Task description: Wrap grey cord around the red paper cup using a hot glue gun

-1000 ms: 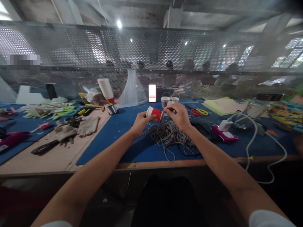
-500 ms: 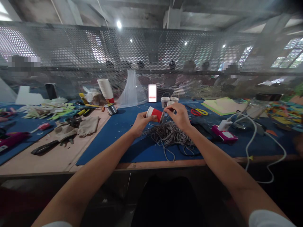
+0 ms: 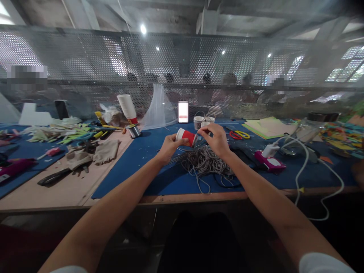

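My left hand [image 3: 169, 148] is wrapped around a red and white paper cup [image 3: 186, 136], which is tipped on its side above the blue mat [image 3: 122, 170]. At the cup's right end, my right hand [image 3: 214, 139] is pinched, fingertips close to the cup's edge. Something thin and grey seems to be between those fingertips, too small to make out. Below both hands lies a tangled heap of grey cord [image 3: 207, 161], with thin straight strands sticking out on its left side.
Two small white buckets [image 3: 199, 122] stand behind the hands, near scissors with red and yellow handles [image 3: 239, 134]. Stacked paper cups [image 3: 126, 107] and a metal spool [image 3: 133, 131] are left. Rightward sit a magenta device [image 3: 270, 161] and a white cable [image 3: 305, 167]. Gloves [image 3: 105, 152] lie left.
Almost nothing differs. Both hands and the cup stay in nearly the same place, with only a slight shift of the right fingertips at the cup's edge.
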The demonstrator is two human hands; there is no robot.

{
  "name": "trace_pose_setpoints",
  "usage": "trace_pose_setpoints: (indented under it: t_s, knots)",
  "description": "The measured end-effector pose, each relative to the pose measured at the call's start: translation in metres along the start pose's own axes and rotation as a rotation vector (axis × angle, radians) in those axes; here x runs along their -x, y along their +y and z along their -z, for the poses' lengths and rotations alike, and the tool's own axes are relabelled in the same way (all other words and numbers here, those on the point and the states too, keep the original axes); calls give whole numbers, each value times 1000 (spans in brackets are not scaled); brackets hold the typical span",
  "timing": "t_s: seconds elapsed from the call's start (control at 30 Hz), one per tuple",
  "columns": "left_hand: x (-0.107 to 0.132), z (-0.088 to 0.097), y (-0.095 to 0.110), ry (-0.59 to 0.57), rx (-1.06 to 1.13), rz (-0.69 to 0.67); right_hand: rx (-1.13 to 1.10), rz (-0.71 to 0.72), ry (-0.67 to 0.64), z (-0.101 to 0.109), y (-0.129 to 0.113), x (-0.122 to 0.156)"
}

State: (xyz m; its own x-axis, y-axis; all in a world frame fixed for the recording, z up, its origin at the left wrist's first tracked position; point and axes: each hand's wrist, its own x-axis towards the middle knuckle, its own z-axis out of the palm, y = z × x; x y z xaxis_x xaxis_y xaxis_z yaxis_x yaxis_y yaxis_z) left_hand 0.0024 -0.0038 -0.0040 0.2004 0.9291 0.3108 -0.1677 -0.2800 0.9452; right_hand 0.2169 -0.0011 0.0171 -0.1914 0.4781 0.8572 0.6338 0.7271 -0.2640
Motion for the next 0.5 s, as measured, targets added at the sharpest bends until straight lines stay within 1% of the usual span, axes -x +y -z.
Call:
trace_pose_setpoints:
  t_s: [0.17,0.37,0.5]
  knots:
    - [0,0,1,-5,7,10,1,-24,-9,0,1,0]
    - [-1,2,-1,-9,-8,-10,5,-24,-21,-1,3,0]
    - [-1,1,-1,-10,0,-3,12,-23,-5,-1,4,0]
